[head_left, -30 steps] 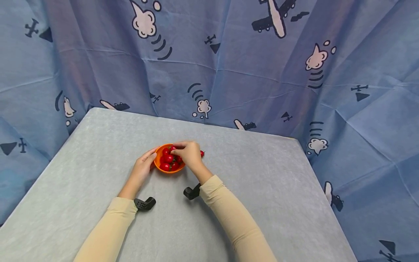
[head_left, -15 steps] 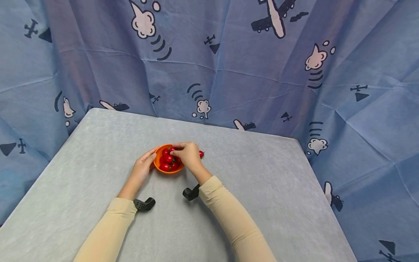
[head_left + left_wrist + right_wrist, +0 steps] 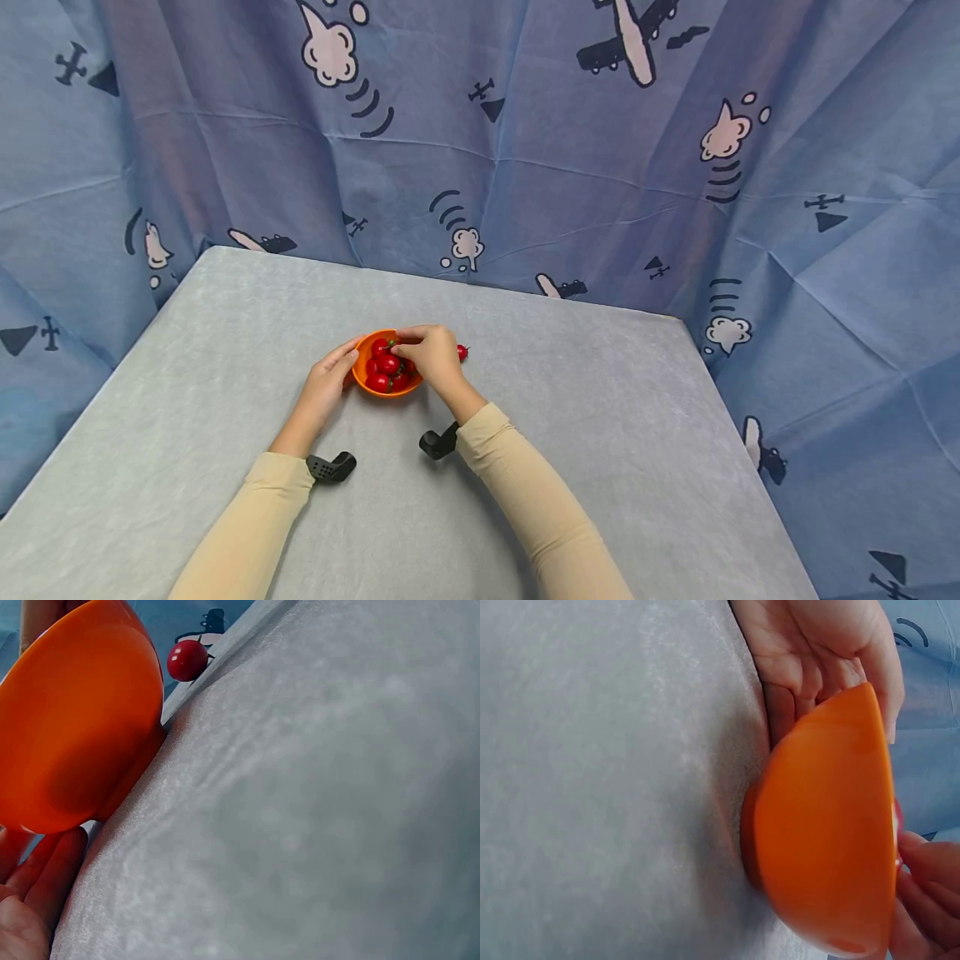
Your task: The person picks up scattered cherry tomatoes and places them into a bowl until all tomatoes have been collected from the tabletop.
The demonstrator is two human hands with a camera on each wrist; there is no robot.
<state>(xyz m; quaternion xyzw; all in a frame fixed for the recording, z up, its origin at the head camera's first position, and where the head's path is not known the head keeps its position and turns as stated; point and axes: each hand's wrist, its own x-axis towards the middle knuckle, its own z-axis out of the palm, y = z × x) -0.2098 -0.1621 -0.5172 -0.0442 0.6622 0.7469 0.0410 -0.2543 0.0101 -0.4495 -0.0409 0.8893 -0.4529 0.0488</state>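
Grey table [image 3: 600, 433] around central bowl [image 3: 365, 375]; right fingers [image 3: 405, 343] apparently pinching tomato (left's relaxed).

Tomatoes [image 3: 386, 367] lie in the bowl [image 3: 362, 379] mid-table [image 3: 600, 433]; one tomato [image 3: 462, 352] lies right of it.

Grey table standing against a blue printed backdrop.
A grey felt-like cloth [image 3: 600, 417] is covering the table, spreading out smoothly on all sides. Behind and to both sides, a creased blue curtain [image 3: 525, 167] is hanging, showing dark airplanes and white clouds, while soft, even light is falling across everything.
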